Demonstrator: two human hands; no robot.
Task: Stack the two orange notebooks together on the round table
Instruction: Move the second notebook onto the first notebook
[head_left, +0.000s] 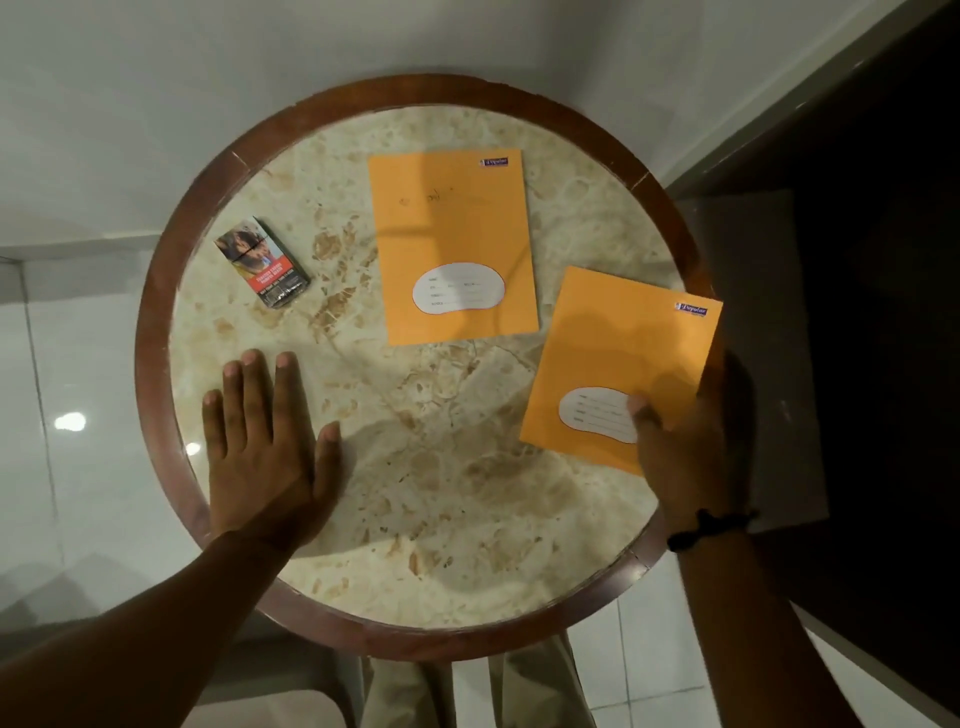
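Two orange notebooks lie apart on your round counter (156, 332), a marble-patterned top ringed by a dark wooden rim. One notebook (452, 228) lies flat in the upper middle of the frame, its white label toward you and a small logo at its upper right corner. The second notebook (618, 353) sits at the right of the frame, turned slightly clockwise, with its right edge overhanging the rim; the two covers do not overlap, though their nearest corners come close. Your right hand (691, 447) is on this second notebook at its lower right: the thumb presses on the white label on top, while the other fingers are hidden under or behind the cover, so you appear to pinch it by that corner. A dark band (706, 527) circles that wrist. Your left hand (265, 447) rests palm-down on the bare counter at the lower left, its fingers (249, 384) straight and slightly spread, holding nothing. A small printed packet (262, 270) with a red strip lies on the counter at the left, above your left hand and well apart from both notebooks. Pale floor tiles show around the counter.
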